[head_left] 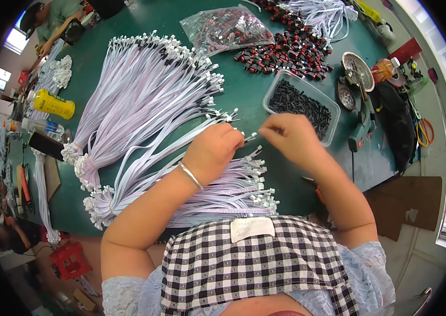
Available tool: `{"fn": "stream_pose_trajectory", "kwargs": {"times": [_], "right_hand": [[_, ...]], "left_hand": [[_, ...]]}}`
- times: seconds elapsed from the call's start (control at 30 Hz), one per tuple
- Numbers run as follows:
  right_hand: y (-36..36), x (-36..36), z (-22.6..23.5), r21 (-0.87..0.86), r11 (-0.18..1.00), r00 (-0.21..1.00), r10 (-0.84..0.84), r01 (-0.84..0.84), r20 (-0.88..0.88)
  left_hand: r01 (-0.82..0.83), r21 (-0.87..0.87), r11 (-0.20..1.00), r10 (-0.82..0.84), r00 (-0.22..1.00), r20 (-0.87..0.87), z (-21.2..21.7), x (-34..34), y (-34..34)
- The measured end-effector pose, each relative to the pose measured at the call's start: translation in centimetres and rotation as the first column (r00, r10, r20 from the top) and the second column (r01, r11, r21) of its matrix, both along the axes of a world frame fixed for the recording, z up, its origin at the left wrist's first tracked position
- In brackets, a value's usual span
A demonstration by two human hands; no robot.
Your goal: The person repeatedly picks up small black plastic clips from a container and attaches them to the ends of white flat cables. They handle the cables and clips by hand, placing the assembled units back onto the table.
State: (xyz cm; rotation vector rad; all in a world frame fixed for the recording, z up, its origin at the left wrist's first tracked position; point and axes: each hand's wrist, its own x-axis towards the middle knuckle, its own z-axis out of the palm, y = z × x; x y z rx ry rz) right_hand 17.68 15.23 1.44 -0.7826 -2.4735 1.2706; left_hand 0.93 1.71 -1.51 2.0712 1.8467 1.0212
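Observation:
My left hand (213,151), with a silver bangle at the wrist, is closed around a white ribbon cable (174,138). The cable's small white connector end (251,136) pokes out past the fingertips. Just right of that end, my right hand (290,132) has its fingers pinched together; whatever they hold is too small or hidden. Bundles of white ribbon cables (133,100) fan out across the table left of and beneath my left hand, some ends carrying black pieces. Beyond my right hand stands a clear plastic tub (271,94) of short black tubes (299,105).
On the green table (249,184) lie red-and-black parts (286,55), a clear bag (225,29) of similar parts and more cables (320,16). A green glue gun (362,126) and metal dishes (359,71) sit right. A yellow bottle (54,104) is left; another person (57,21) sits far left.

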Motion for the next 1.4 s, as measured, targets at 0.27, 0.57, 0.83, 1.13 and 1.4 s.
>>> {"fn": "stream_pose_trajectory", "kwargs": {"times": [0.27, 0.57, 0.83, 1.13, 1.4], "right_hand": [[3.3, 2.7, 3.2, -0.034, 0.988, 0.988, -0.154, 0.154, 0.005], [5.6, 5.7, 0.9, 0.603, 0.768, 0.934, -0.017, -0.215, 0.356], [0.9, 3.9, 0.7, 0.295, 0.91, 0.943, 0.223, -0.292, 0.246], [3.0, 4.0, 0.6, 0.648, 0.699, 0.939, 0.103, -0.304, 0.329], [3.1, 4.9, -0.5, 0.701, 0.652, 0.926, 0.003, -0.288, 0.378]], "left_hand": [[0.002, -0.249, 0.968, -0.034, 0.992, -0.123, 2.0, -1.0, -1.8], [0.053, -0.195, 0.979, -0.105, 0.957, -0.269, 2.1, -5.9, -3.8], [-0.008, -0.022, 1.0, -0.003, 0.881, -0.474, 0.0, -9.6, -3.5], [0.12, -0.263, 0.957, -0.193, 0.944, -0.269, 3.8, -4.6, -4.0], [0.101, -0.5, 0.86, -0.07, 0.994, 0.081, 3.5, -2.1, -3.7]]}}
